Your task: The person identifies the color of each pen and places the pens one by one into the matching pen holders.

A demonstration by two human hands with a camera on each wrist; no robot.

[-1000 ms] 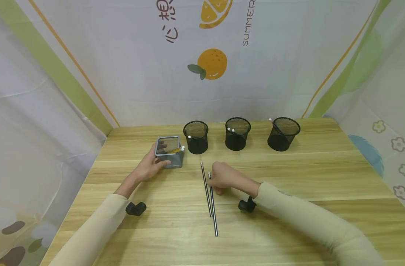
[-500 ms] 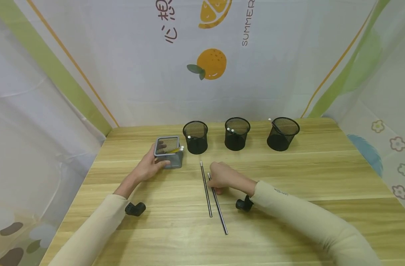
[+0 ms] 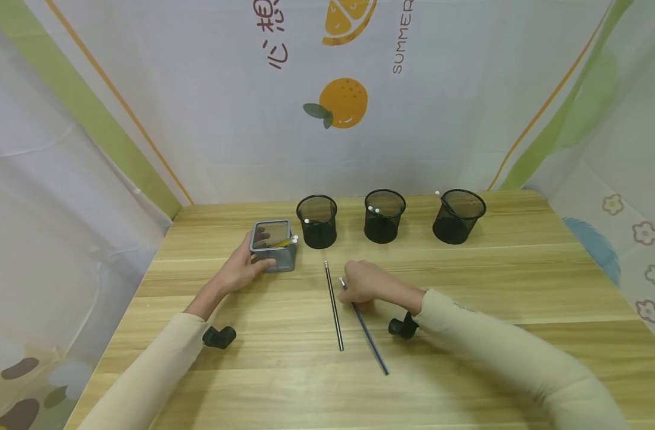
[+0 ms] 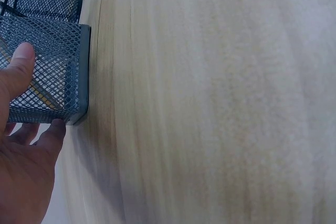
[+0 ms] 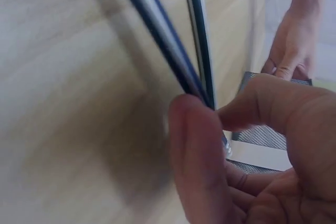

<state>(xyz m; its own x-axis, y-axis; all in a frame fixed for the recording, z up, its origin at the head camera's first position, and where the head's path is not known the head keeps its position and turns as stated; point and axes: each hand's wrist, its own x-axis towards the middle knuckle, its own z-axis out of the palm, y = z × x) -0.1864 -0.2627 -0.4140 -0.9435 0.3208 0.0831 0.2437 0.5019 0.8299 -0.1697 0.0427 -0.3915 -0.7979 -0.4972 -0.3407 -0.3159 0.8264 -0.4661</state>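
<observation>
My left hand [image 3: 240, 272] grips a grey square mesh pen holder [image 3: 282, 259] standing on the table, thumb along its near side. Inside it lean yellow pencils [image 3: 284, 242] with white ends. My right hand [image 3: 366, 283] pinches a dark pencil [image 3: 371, 343] between thumb and fingers close to its eraser end, seen also in the right wrist view. The pencil [image 5: 157, 32] slants down and to the right in the head view. A second dark striped pencil [image 3: 334, 307] lies on the wood just left of that hand.
Three round black mesh cups, the left [image 3: 320, 237], the middle [image 3: 382, 231] and the right [image 3: 451, 230], stand along the back of the wooden table [image 3: 268, 382], each with white-tipped pencils in it. A printed curtain [image 3: 429, 131] hangs behind.
The lower end of the pencil in my right hand has swung to the right, away from the second pencil. My left hand and the pen holder have stayed in place.
</observation>
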